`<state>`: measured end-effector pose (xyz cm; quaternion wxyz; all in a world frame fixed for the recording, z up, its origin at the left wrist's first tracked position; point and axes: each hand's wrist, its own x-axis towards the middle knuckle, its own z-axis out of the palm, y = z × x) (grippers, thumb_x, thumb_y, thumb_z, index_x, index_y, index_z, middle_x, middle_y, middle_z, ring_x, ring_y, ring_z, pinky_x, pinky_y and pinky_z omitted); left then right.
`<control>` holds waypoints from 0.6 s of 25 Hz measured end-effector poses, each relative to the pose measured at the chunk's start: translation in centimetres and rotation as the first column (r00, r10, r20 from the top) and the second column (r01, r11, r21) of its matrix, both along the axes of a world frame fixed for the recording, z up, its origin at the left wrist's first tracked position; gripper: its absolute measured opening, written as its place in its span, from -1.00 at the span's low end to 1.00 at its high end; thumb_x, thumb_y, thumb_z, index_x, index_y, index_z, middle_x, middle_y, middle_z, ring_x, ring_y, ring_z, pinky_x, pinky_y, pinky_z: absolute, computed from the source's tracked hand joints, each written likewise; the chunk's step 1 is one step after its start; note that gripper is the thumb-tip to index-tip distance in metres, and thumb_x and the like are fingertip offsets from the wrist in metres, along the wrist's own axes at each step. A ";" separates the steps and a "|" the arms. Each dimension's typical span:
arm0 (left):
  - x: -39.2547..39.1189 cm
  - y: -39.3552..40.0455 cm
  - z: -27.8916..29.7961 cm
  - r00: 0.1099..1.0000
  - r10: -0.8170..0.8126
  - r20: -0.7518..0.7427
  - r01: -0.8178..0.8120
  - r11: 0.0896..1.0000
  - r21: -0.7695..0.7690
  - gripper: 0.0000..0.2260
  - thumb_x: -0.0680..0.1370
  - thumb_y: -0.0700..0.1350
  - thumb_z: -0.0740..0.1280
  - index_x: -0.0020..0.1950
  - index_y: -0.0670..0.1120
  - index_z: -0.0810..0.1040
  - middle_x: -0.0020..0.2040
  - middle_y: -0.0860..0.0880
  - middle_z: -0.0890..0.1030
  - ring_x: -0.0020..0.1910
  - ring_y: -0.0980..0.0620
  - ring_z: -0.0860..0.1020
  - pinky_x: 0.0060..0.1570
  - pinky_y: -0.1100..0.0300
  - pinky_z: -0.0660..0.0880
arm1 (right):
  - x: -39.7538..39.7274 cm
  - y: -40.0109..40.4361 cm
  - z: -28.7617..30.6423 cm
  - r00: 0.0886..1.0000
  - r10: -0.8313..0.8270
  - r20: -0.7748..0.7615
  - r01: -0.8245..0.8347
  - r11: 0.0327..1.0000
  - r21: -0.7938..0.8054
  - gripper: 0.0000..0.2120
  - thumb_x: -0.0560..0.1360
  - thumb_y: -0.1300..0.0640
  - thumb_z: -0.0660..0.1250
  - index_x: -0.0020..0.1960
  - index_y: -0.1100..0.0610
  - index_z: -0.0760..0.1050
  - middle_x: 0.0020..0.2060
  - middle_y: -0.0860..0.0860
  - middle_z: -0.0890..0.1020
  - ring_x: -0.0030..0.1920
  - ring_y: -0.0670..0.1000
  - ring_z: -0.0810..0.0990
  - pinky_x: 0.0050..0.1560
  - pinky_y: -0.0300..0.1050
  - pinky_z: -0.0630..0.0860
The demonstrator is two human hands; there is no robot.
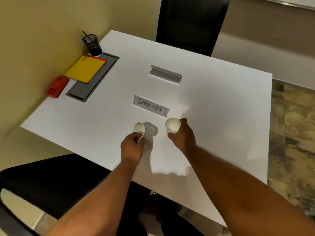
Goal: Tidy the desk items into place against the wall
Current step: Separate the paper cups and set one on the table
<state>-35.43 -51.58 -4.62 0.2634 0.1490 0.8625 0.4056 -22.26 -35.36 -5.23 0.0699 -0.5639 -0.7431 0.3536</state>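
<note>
Near the lower centre of the frame, both hands work over the white desk (213, 116); the left hand (132, 148) pinches the rim of a white paper cup (139, 128), tilted with its mouth toward the camera and lifted above its own shadow; the right hand (183, 135) wraps around a second paper cup (172, 125), also off the surface. Just above them lies a sign reading CHECK-IN (150, 106); higher, at mid-frame, a grey sign holder (165, 74) lies apart from it. At upper left, along the wall (34, 48), stand a mesh pen holder (92, 45), a yellow notepad (86, 68) overlapping a grey cable tray (92, 82), and an orange stapler-like object (57, 86). Black chairs (190, 23) sit at the far and near edges.
</note>
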 end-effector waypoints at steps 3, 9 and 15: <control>1.6 0.3 -0.4 0.995 0.103 -0.001 -0.103 0.995 -0.007 -0.84 0.57 -0.07 0.36 -0.17 -0.11 0.59 -0.19 -0.12 0.65 -0.23 -0.02 0.51 -0.19 0.15 0.44 | 0.0 1.3 -0.5 0.998 0.048 0.040 -0.047 0.999 -0.005 -0.36 0.38 0.00 0.60 0.28 0.08 0.29 0.14 0.08 0.63 0.16 0.19 0.65 0.01 -0.05 0.54; 2.4 0.0 0.1 0.979 0.190 0.068 -0.193 0.980 0.038 -0.92 0.55 -0.09 0.38 -0.12 0.06 0.64 -0.13 0.03 0.70 -0.11 0.04 0.63 -0.13 0.24 0.50 | -1.2 3.4 -0.4 0.998 0.056 0.026 -0.055 0.998 -0.024 -0.34 0.41 0.04 0.61 0.34 0.08 0.30 0.22 0.10 0.60 0.22 0.20 0.63 0.15 0.04 0.57; 2.3 -0.3 -0.6 0.972 0.220 0.086 -0.221 0.975 -0.001 -0.77 0.52 -0.15 0.44 0.13 0.07 0.70 -0.03 0.14 0.69 0.02 0.02 0.66 0.11 0.11 0.60 | -2.3 2.9 -1.3 0.995 0.100 0.005 -0.099 0.994 -0.054 -0.37 0.43 0.07 0.58 0.33 0.09 0.28 0.21 0.11 0.60 0.23 0.21 0.61 0.22 0.09 0.58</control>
